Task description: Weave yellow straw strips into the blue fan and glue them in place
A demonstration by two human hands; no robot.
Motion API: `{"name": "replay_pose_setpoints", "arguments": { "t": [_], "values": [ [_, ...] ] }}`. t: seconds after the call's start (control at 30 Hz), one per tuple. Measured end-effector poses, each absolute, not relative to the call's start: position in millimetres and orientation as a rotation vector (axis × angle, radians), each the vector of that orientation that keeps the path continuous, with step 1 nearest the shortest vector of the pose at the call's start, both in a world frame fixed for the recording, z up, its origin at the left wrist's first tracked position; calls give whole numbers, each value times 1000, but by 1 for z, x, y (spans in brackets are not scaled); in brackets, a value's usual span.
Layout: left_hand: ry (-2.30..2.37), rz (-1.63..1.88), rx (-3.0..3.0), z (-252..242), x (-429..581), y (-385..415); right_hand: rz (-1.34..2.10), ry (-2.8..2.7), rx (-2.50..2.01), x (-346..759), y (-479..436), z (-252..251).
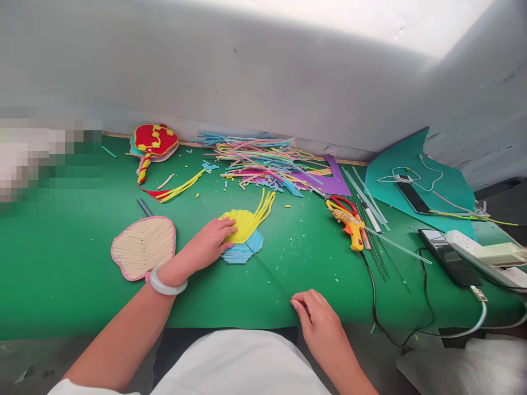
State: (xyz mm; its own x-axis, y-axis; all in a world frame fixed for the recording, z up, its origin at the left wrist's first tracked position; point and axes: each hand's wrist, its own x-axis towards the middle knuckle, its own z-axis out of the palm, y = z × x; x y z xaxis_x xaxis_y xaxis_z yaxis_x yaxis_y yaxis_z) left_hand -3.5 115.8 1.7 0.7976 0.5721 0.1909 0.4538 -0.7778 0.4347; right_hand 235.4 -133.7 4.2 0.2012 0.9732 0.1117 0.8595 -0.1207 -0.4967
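My left hand (209, 241) lies flat with fingers stretched out, pressing on a yellow woven straw piece (246, 222) that overlaps a light blue straw piece (244, 251) on the green table (61, 285). Loose yellow straw ends fan up and to the right from it. My right hand (317, 318) rests at the table's near edge with its fingers curled under; whether they hold anything is hidden. A pale bangle sits on my left wrist.
A cream woven fan with pink rim (143, 247) lies left of my left hand. A red and yellow fan (154, 140), a pile of coloured straws (263, 162), red-handled scissors (341, 204), a yellow glue gun (352, 225), a phone (411, 196) and a power strip (486, 258) lie around.
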Motion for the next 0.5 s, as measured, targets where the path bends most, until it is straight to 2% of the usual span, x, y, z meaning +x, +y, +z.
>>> {"name": "replay_pose_setpoints", "arguments": {
  "t": [0.5],
  "values": [
    [757,466,2613,1,-4,116,376,-1725,-2043,232,-129,6]
  ]
}}
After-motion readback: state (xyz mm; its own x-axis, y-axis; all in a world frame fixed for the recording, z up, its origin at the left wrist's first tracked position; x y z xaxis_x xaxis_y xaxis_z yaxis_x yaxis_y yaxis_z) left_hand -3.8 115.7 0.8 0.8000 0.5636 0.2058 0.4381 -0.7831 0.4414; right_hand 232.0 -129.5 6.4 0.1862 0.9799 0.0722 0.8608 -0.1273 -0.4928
